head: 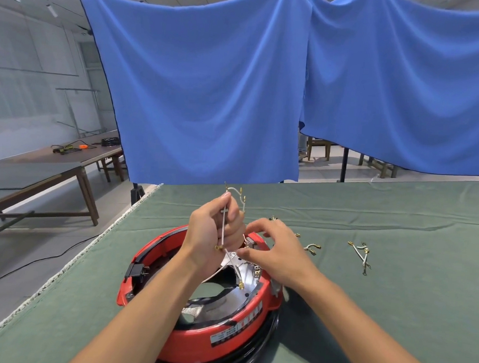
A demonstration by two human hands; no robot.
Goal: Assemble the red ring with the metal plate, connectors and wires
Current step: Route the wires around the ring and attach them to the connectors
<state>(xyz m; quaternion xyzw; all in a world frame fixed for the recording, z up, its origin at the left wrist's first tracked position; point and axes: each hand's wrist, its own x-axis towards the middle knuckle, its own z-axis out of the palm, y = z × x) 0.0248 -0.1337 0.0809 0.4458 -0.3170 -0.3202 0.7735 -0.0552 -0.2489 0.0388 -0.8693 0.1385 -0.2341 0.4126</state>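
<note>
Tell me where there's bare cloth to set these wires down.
Bare green table cloth lies right of the red ring, below the loose white wires, and left of the ring toward the table's edge. It is crowded behind the ring.
</note>
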